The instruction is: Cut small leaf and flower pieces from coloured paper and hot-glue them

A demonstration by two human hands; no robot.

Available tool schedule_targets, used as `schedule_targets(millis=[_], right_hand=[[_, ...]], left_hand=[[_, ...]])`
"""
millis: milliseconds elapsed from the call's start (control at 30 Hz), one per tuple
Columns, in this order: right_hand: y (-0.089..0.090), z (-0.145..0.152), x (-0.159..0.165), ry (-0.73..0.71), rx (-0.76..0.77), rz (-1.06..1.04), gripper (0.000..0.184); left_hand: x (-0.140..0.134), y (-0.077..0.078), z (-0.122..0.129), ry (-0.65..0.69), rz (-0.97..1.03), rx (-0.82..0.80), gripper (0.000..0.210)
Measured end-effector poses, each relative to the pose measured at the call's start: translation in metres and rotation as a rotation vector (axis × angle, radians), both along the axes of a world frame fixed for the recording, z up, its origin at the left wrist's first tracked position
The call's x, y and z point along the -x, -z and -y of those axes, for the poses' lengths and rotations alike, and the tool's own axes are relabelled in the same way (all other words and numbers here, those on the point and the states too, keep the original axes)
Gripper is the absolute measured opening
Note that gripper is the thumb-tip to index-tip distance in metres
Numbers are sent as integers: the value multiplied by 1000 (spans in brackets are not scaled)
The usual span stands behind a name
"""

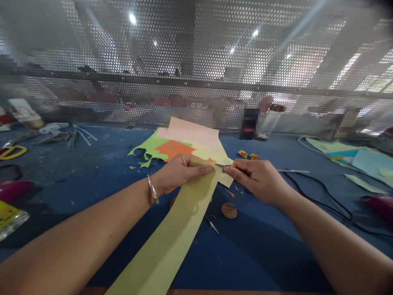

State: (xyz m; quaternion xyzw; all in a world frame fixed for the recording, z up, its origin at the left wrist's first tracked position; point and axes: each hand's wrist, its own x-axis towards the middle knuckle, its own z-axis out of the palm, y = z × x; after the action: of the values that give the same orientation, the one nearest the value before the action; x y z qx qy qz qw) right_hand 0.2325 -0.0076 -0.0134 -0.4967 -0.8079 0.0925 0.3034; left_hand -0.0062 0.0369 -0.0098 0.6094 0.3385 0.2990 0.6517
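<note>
My left hand (176, 174) pinches the top of a long pale yellow paper strip (167, 241) between thumb and fingers; the strip hangs down toward me past the table's front edge. My right hand (258, 178) is closed round small metal scissors (220, 166), whose blades reach the strip's upper right edge near my left thumb. Most of the scissors is hidden in my fingers. Behind both hands lie an orange sheet (174, 149), a green sheet with cut-out edges (144, 145) and a pale pink sheet (193, 133).
Below my hands are a round wooden disc (229, 210) and a thin pointed tool (212, 225). Small orange-and-green pieces (243, 154) lie behind my right hand. A black cable (325, 180) and blue paper (373, 162) are at right, yellow-handled scissors (14, 152) at left. A perforated metal panel (190, 49) stands behind.
</note>
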Motion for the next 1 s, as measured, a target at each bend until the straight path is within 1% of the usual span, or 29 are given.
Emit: schedule_targets(millis=[233,333,433,667,800,1000], right_hand=[[-2,2,1,2,17,8,52],[-1,1,1,7,14,10,52],[-1,1,2,13,7,17,53],[-1,0,2,7,2,36,53],[0,0,1,-8,13,28,52],[-1,1,2,-9,19,26,52]], left_hand=[[-1,-1,1,-35,-3,20,32],[-1,-2,1,-21,-15,18,35],[0,-2,1,-11,-22,12,32],[0,4,-1,42,-24,-19,37],[-1,5,-1,34,-35,-16,35],[-1,2,2,30,-46,-2,32]])
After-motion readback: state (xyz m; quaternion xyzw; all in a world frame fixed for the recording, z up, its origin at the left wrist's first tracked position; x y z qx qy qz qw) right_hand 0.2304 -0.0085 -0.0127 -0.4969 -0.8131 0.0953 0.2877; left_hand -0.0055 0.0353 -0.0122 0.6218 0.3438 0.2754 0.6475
